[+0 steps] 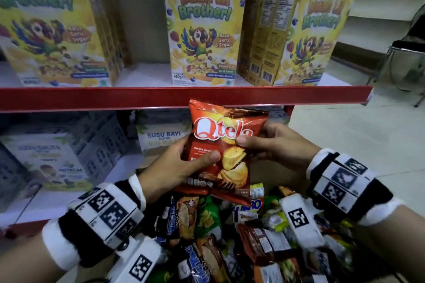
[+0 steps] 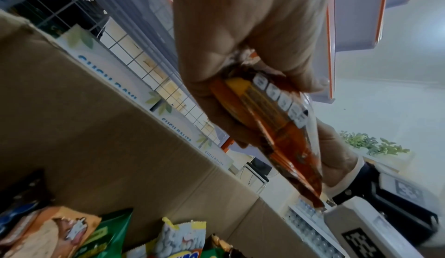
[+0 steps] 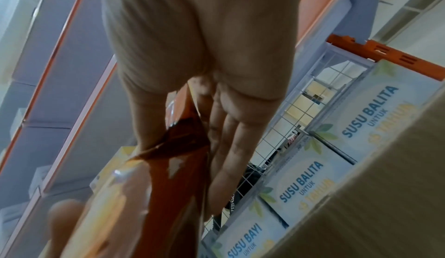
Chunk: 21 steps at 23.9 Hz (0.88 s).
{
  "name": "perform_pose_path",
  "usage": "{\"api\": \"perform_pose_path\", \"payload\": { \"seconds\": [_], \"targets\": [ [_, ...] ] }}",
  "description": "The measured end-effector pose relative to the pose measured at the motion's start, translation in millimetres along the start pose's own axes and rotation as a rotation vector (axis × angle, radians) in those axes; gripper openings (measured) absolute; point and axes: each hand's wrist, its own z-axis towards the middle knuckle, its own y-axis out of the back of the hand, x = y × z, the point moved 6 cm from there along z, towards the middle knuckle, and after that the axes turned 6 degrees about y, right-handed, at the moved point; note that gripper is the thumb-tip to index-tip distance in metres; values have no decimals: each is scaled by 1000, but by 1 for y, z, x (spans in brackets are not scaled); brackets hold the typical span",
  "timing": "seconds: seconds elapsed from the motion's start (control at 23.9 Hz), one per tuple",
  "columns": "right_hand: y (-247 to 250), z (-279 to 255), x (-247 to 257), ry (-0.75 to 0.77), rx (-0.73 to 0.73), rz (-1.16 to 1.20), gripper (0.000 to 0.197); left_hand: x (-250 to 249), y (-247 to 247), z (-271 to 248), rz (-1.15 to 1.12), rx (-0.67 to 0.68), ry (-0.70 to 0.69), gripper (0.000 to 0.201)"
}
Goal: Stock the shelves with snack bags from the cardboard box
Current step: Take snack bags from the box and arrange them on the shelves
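Both hands [image 1: 174, 163] [image 1: 273, 145] grip red Qtela bag [image 1: 220, 145] — upright, label readable.

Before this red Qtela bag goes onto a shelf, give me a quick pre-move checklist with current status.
1. Left hand grips the Qtela bag low on its left side: ok.
2. Right hand pinches the bag's right edge: ok.
3. Bag lifted clear of the snack bags in the cardboard box: ok.
4. Bag front faces the head camera, upright: ok.
5. Free gaps between cereal boxes on the upper shelf: ok.
6. Room for it on the lower shelf: cannot tell.
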Motion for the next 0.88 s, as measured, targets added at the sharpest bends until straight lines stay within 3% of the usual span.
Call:
{"api": "perform_pose_path", "payload": {
  "seconds": [0.21,0.29,0.42,0.5,0.59,0.75,0.88],
  "targets": [
    [0,-13,-37,-196,155,-50,46,11,17,3,62,-112,-8,45],
    [1,-21,-65,-292,278,-409,47,12,28,5,92,-156,-6,49],
    [-10,-37,-120,-448,661,-1019,70,16,33,5,104,-176,19,52],
    [-24,-47,-142,-496,822,-1060,73,18,34,6,103,-188,38,51],
    [-30,-45,-145,-428,784,-980,63,18,36,6,88,-183,60,56],
    [-21,-35,-129,-357,599,-812,39,12,42,5,99,-174,81,90],
    [-4,-35,-96,-265,484,-603,23,10,52,6,70,-226,71,81]
  ]
}}
